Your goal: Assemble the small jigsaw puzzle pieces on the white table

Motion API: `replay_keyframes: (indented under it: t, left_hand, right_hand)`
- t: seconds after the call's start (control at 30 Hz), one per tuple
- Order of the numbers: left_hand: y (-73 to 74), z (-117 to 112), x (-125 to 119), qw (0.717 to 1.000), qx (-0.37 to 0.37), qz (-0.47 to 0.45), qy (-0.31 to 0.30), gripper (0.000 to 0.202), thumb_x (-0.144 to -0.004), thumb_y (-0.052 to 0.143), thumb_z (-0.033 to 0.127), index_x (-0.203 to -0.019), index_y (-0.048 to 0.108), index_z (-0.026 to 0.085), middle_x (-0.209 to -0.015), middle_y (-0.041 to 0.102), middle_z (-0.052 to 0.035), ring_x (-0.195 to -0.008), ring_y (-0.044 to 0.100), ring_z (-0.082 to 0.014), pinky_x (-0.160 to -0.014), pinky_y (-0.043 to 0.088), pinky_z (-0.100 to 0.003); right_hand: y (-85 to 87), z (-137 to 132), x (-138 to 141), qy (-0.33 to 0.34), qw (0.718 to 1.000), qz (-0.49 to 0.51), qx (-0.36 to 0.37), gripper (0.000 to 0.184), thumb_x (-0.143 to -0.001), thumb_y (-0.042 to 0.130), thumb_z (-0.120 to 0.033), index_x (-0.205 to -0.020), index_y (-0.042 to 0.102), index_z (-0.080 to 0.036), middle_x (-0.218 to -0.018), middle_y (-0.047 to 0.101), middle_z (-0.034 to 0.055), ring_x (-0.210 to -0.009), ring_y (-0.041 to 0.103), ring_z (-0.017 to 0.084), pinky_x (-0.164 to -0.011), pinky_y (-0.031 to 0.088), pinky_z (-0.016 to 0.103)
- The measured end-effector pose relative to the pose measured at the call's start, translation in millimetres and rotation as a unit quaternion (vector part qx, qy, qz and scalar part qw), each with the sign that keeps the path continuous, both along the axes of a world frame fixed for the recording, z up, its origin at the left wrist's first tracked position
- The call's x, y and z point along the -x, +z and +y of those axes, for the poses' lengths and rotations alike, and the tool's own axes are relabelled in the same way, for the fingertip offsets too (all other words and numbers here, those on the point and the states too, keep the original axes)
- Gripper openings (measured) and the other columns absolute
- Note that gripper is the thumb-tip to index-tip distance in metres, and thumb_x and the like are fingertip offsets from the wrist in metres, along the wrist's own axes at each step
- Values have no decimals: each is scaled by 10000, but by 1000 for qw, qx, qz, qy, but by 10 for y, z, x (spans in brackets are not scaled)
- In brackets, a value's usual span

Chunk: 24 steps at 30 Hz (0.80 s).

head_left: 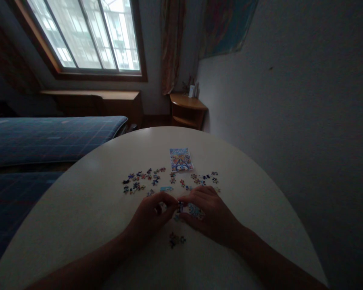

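Observation:
My left hand and my right hand meet over the middle of a round white table. Both are closed in a pinch. Between their fingertips sits a small joined cluster of puzzle pieces, which both hands grip. Several loose puzzle pieces lie spread in a row just beyond my hands. A small colourful picture card lies flat farther out. A few more pieces rest near my wrists.
A wall runs close along the table's right side. A bed with a blue checked cover stands to the left. A wooden corner shelf and a window are at the back.

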State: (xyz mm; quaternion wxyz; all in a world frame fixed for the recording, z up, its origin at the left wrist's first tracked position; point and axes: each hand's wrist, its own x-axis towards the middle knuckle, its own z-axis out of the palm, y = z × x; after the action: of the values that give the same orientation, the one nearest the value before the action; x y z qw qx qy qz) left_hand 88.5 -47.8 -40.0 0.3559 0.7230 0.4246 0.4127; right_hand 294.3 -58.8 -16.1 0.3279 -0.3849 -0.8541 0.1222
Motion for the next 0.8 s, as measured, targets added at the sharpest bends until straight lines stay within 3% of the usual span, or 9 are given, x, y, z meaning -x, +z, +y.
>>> replay_keyframes:
  t: [0.43,0.8]
  left_hand:
    - [16,-16,-2,1000,19,10,-12,136,-826,609,244,-870,728,194,-742,729,-11,-514,554,-85,-494,431,-173]
    - [68,-9,-11,999,15,7,-30,132,-812,596,206,-855,720,187,-738,730,-26,-580,620,-111,-505,449,-179]
  right_hand:
    - [14,10,11,-31,999,9,-5,264,-762,804,-241,-980,656,-247,-860,721,-27,-881,640,189,-852,373,348]
    - [5,17,-7,-32,999,-7,-12,172,-811,757,-323,-913,650,-233,-839,718,0,-867,649,200,-822,402,354]
